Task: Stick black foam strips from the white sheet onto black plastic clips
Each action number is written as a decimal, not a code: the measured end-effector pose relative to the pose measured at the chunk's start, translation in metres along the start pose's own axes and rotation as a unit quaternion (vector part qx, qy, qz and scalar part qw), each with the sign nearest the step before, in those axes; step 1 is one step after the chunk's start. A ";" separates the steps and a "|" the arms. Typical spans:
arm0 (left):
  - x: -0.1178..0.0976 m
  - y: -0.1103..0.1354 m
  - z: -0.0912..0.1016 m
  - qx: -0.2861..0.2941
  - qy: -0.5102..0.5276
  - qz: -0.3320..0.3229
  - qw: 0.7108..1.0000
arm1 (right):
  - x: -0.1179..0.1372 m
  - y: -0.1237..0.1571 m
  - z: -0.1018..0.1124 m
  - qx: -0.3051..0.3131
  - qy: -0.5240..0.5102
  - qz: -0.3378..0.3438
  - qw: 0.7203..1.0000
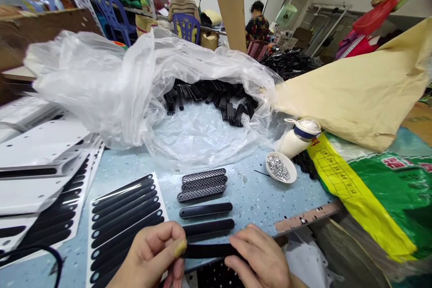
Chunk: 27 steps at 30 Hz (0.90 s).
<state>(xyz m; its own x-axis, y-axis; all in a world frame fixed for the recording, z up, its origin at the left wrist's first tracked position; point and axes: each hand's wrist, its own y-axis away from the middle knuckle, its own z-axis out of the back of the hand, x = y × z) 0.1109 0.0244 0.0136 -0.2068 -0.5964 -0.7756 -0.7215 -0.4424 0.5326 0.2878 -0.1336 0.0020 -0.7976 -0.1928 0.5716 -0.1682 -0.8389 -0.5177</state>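
Observation:
A long black strip (211,251) with rounded sides stretches between my hands at the table's front edge. My left hand (157,252) pinches its left end, and a yellow covering wraps the thumb tip. Over the right end, the fingers of my right hand (258,256) are closed, hiding that end. Just beyond lie two smooth black strips (206,209), one behind the other. Farther back are three black strips with a lattice pattern (204,183), side by side. Left of them, a white sheet (158,189) carries several black adhesive strips (124,211), each with a ringed hole.
A clear plastic bag (202,139) gapes at the back, with many black strips (232,108) inside. To the right stand a bowl of small silver pieces (278,167) and a white bottle (299,137). More sheets (40,148) are stacked left. Two people (184,6) sit behind.

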 end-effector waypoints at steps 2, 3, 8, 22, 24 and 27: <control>-0.002 -0.003 0.000 -0.017 -0.006 -0.011 1.000 | -0.002 -0.007 0.000 0.000 0.005 0.011 1.000; -0.002 -0.006 0.003 -0.039 -0.017 -0.026 0.999 | -0.005 -0.010 -0.001 -0.003 0.010 0.014 1.000; -0.002 -0.029 0.037 -0.208 -0.175 -0.171 0.947 | -0.031 -0.027 0.003 -0.019 0.016 -0.059 0.998; -0.017 -0.078 0.051 -0.121 -0.520 -0.252 0.807 | -0.083 -0.055 -0.024 0.039 -0.086 -0.176 0.980; -0.016 -0.080 0.052 -0.119 -0.518 -0.262 0.806 | -0.080 -0.054 -0.022 0.056 -0.102 -0.173 0.978; -0.014 -0.080 0.053 -0.111 -0.510 -0.285 0.804 | -0.073 -0.050 -0.019 0.103 -0.126 -0.163 0.973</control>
<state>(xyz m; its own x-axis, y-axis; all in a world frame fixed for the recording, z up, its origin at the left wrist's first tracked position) 0.1368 0.1039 -0.0358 -0.4008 0.5554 -0.7286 -0.7785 -0.6257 -0.0487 0.3433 -0.0683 -0.0259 -0.5503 0.0030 0.8350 -0.2476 -0.9556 -0.1598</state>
